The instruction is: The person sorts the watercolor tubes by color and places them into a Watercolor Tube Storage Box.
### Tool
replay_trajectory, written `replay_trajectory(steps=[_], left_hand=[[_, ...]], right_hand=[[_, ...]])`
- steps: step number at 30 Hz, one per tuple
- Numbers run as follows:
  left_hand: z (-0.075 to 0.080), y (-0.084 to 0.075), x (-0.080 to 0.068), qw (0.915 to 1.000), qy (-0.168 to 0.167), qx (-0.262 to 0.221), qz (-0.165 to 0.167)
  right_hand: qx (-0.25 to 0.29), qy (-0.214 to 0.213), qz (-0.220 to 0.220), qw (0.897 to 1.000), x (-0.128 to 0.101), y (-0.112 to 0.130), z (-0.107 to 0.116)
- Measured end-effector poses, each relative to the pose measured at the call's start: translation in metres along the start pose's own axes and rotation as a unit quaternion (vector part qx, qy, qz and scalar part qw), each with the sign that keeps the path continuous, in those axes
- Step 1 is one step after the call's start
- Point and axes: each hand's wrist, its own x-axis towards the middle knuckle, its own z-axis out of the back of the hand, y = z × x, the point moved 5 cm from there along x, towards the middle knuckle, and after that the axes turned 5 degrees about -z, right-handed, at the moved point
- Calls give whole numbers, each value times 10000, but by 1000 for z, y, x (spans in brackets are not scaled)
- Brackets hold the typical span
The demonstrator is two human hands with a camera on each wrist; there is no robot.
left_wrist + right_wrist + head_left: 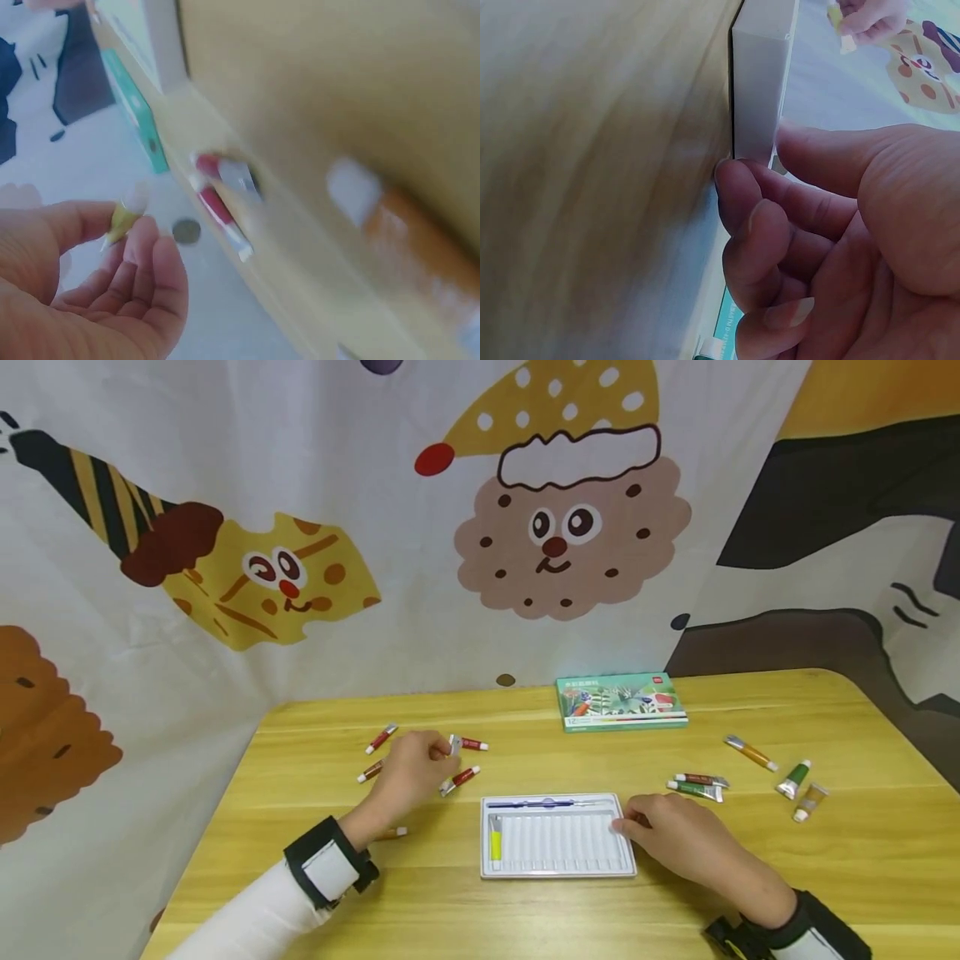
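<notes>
the left hand [408, 772] hovers over the wooden table [525, 910], thumb and fingers pinching a small yellow paint tube [124, 215], white cap up; the left wrist view shows this plainly though blurred. round that grasp lie red paint tubes: 1 [471, 744] just beyond the fingertips, 1 [459, 781] just right of the hand, 2 more [380, 739] on its far left side, and a small tube [395, 832] close by the wrist.

the right hand [671, 835] rests on the table at the right edge of the white plastic tray [558, 868], fingers bent, their tips touching the tray's side wall; it grips nothing, it only steadies the tray. inside the tray, at the end away from this hand, a yellow tube [495, 843] sits in the leftmost slot, and a blue brush [540, 804] lies along the far channel.

just beyond the right hand lie a dark red tube [701, 779] and a green tube [696, 790], side by side. farther right are 3 more tubes [793, 779], well apart from it. a green paint box [621, 702] stands at the table's far edge.
</notes>
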Motion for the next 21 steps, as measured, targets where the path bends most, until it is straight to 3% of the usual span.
replay_trajectory(steps=[3, 9, 21], left_hand=[[-6, -7, -7, 9996, -1, -233, -129], [-23, -15, -20, 9983, 262, -514, 97], [-54, -23, -37, 9932, 681, -913, 229]], right_hand=[[2, 1, 2, 10000, 0, -1, 0], [7, 4, -9, 10000, 1, -2, -1], [-3, -15, 35, 10000, 1, -3, -1]])
